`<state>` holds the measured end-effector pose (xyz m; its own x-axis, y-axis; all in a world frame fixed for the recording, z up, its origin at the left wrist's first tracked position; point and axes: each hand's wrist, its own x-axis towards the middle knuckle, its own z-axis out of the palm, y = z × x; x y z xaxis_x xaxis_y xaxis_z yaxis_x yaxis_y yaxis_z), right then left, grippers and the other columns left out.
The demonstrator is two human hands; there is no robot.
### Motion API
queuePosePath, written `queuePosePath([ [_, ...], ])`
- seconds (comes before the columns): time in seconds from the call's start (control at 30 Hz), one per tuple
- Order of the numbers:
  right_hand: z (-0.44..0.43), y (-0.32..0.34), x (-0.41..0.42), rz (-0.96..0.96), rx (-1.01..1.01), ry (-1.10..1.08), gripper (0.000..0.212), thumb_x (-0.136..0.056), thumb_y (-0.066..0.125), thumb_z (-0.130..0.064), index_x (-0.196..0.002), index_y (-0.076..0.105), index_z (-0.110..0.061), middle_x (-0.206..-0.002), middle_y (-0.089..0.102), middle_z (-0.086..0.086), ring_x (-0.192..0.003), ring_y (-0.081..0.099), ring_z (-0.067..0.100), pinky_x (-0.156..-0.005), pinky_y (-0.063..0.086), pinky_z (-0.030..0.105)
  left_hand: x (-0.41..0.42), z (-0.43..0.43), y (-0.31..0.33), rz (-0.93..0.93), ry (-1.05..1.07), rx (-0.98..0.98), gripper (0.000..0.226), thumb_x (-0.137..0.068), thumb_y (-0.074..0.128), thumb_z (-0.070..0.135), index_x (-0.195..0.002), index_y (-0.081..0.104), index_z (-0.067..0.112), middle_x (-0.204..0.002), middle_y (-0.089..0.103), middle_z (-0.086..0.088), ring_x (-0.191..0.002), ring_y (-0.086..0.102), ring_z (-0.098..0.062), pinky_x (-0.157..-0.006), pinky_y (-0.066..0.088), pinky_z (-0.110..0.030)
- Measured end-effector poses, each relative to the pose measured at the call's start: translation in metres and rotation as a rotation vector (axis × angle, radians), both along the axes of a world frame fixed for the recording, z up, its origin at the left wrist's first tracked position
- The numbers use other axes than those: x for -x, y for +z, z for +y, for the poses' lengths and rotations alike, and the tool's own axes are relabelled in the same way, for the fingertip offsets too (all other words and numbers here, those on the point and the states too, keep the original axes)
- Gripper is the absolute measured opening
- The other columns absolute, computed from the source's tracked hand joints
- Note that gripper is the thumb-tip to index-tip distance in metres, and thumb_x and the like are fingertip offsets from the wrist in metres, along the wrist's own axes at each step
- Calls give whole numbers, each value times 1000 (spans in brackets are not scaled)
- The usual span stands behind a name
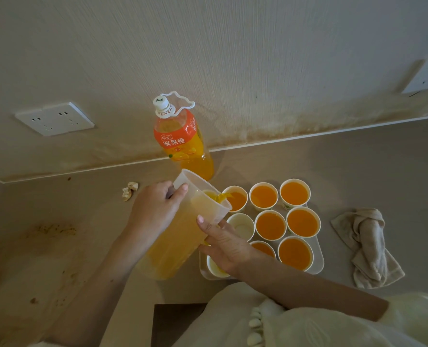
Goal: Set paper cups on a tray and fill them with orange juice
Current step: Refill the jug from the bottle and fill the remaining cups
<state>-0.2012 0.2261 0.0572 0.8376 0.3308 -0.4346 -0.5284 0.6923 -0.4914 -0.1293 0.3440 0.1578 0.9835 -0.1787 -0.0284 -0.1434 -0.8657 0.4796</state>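
Tipped toward the far left corner of the white tray point(318, 261): a clear plastic jug point(178, 236) of orange juice, with a thin stream falling from the spout into the back-left paper cup point(236, 200), itself part full; gripped at the handle by the left hand point(155, 209), fingers curled round it and thumb up by the rim; steadied from the other side by the right hand point(223, 244), thumb pressed on the jug wall just below the lip, fingers wrapped underneath and mostly out of sight; on the tray, three rows of three cups, with the middle-left cup point(241, 225) empty and the front-left cup point(215, 267) largely hidden by the right hand, so cannot tell how full; orange to near the brim in those of the remaining six not hidden; behind the jug, against the wall, an upright capped orange juice bottle point(183, 139); right of the tray on the worktop point(358, 171), a crumpled beige cloth point(365, 246); left of the jug, a small paper wad point(130, 190).
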Motion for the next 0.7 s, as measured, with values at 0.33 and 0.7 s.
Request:
queuePosePath([
  [0.33, 0, 0, 1, 0, 1, 2, 110, -43, 95, -46, -137, 45, -21, -132, 60, 7, -126, 52, 27, -106, 44, 49, 1, 1, 1, 15, 8, 20, 48, -94, 53, 35, -55, 34, 17, -53, 37, 3, -51, 37, -16, -52, 26, -32],
  [0.7, -1, -1, 1, -9, 1, 10, 105, -48, 94, -46, -138, 45, -22, -133, 59, 7, -127, 51, 28, -107, 43, 49, 3, -2, 5, 21, 19, -1, 47, -95, 52, 35, -56, 36, 16, -54, 39, 1, -53, 39, -16, -53, 26, -32],
])
